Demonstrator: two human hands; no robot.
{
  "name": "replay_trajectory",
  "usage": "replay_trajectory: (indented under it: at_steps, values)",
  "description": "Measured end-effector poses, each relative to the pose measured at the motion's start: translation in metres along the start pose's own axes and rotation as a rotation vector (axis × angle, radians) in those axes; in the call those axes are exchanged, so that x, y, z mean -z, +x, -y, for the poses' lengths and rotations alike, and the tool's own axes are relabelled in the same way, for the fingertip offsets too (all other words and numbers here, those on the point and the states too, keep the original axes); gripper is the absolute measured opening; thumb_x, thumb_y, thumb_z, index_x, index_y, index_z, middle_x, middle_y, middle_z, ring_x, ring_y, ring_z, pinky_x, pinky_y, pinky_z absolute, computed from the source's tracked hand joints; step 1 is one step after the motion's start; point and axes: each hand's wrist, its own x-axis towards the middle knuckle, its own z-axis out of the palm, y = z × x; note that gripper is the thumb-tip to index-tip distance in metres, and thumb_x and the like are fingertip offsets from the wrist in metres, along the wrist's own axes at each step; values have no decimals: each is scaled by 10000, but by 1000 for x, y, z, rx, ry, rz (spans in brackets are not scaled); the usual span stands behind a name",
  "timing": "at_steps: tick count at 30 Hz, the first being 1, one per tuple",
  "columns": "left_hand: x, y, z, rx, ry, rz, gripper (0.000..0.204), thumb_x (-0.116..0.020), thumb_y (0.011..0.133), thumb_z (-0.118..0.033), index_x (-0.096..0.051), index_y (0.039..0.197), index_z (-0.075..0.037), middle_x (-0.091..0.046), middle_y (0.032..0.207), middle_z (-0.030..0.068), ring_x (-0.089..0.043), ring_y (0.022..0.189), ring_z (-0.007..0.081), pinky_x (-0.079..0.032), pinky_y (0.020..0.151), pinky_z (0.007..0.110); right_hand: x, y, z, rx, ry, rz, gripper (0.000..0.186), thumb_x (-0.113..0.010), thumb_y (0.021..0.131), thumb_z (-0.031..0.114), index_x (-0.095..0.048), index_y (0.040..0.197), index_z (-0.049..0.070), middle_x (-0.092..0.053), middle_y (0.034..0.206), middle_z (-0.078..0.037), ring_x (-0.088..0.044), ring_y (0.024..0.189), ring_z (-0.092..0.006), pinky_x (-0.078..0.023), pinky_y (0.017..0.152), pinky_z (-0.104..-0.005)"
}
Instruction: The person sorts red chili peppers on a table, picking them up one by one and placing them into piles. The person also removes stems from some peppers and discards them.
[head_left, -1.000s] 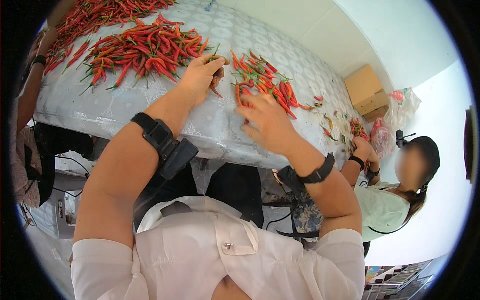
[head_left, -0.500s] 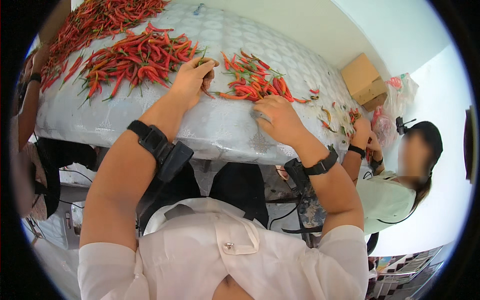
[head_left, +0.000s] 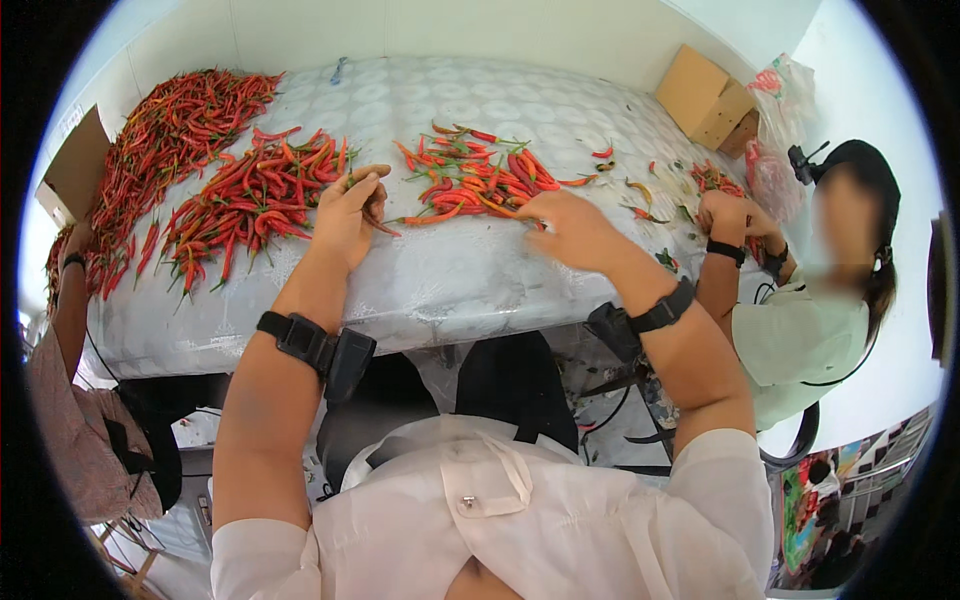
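My left hand (head_left: 350, 215) is closed around a chili pepper, whose green stem end shows above the fingers and whose dark red tip (head_left: 386, 230) pokes out below. Just left of it lies a large heap of red chili peppers (head_left: 262, 200) with green stems. A smaller heap of red and orange chilies (head_left: 480, 175) lies between my hands. At its front right edge my right hand (head_left: 572, 230) is curled, slightly blurred, with an orange chili (head_left: 499, 207) at its fingertips. My palm hides part of that grip.
A patterned cover lies on the table (head_left: 440, 290). The biggest chili pile (head_left: 180, 130) is at the far left, near a person's arm (head_left: 70, 300). On the right, another person's hands (head_left: 735, 215) handle chilies beside cardboard boxes (head_left: 705, 90) and a plastic bag (head_left: 775, 140). Loose chilies (head_left: 640, 195) lie between us.
The view has tilted up, showing more of the wall and table. My right hand has shifted slightly rightward from the smaller heap. My left hand still holds its chili.
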Motion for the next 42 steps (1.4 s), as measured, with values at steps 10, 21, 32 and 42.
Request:
replay_trajectory:
  at_steps: [10, 21, 32, 42]
  values:
    - [-4, -1, 2, -2, -2, -8, 186, -559, 952, -114, -619, 1075, 11, -567, 730, 23, -504, 603, 104, -399, 561, 241, 61, -52, -115, -758, -551, 191, 232, -602, 776, 152, -681, 970, 52, -671, 1046, -184, -640, 986, -348, -511, 841, -446]
    - [-4, -2, 0, -2, 13, -3, 173, -565, 948, -105, -624, 1072, -1, -571, 737, 21, -506, 610, 105, -416, 572, 243, 16, -36, -117, -387, -234, -27, 178, -640, 729, 72, -680, 900, 41, -674, 860, -178, -643, 820, -346, -506, 710, -417]
    - [-9, -4, 1, 3, 56, 7, 212, -616, 909, -82, -628, 1100, 9, -512, 709, -17, -459, 604, 85, -375, 547, 233, 28, 34, -6, -216, 760, -427, 140, -643, 823, 59, -644, 945, -11, -669, 831, -34, -590, 717, -79, -470, 643, -242]
    - [-28, -18, -11, 45, 216, 59, 328, -718, 841, -101, -629, 1146, -18, -599, 833, -16, -471, 615, 64, -364, 540, 220, -27, 87, 46, -64, 1448, -210, 184, -602, 860, 23, -614, 1041, -2, -653, 961, -49, -620, 872, -118, -514, 784, -256]
